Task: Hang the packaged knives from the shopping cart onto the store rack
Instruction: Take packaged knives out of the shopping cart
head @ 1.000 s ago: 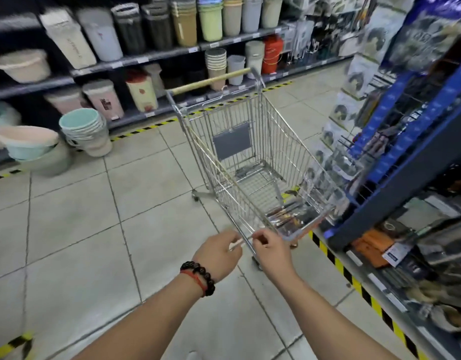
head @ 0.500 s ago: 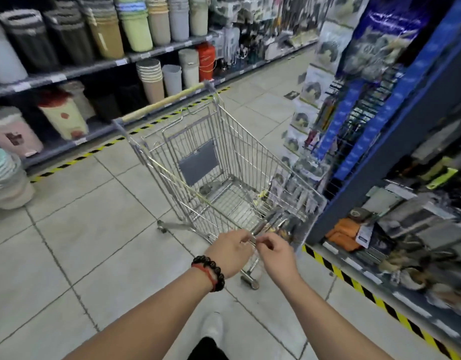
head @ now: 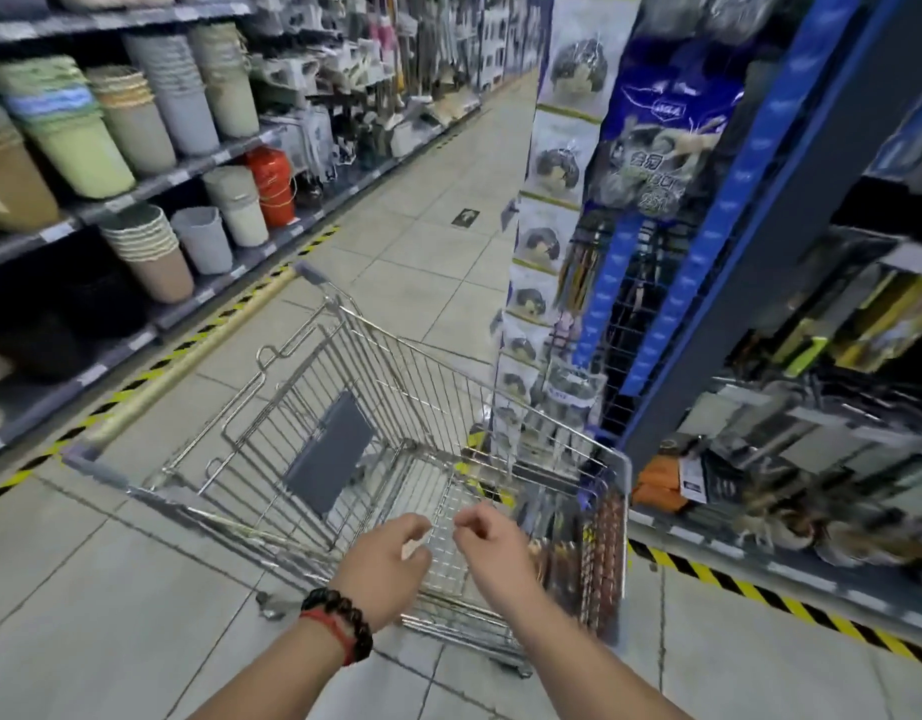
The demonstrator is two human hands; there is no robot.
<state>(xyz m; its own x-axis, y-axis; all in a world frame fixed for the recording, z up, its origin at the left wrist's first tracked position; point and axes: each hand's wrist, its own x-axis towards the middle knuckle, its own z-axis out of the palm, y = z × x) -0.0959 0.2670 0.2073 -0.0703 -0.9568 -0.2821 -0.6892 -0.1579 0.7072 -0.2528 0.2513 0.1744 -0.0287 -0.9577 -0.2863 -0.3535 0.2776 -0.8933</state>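
Observation:
A wire shopping cart (head: pixel 375 407) stands in the aisle in front of me, its tan handle bar pointing far left. Packaged knives (head: pixel 596 553) with brown handles stand blurred against the cart's near right end. My left hand (head: pixel 383 569), with a bead bracelet on the wrist, hovers over the cart's near rim with fingers loosely curved and apart, holding nothing. My right hand (head: pixel 492 550) is beside it, fingers half curled, also empty and just left of the knives. The blue wire store rack (head: pixel 638 324) rises on the right behind the cart.
Shelves of stacked plastic bins (head: pixel 152 122) line the left side. Packaged scourers (head: pixel 547 241) hang on the rack's end. A low right shelf (head: pixel 812 459) holds kitchenware. Yellow-black floor tape (head: pixel 760 589) edges both shelf bases. Tiled aisle runs ahead.
Both hands have let go of the cart's near rim and now hover just above it. The view has swung right, and the cart sits closer to the rack.

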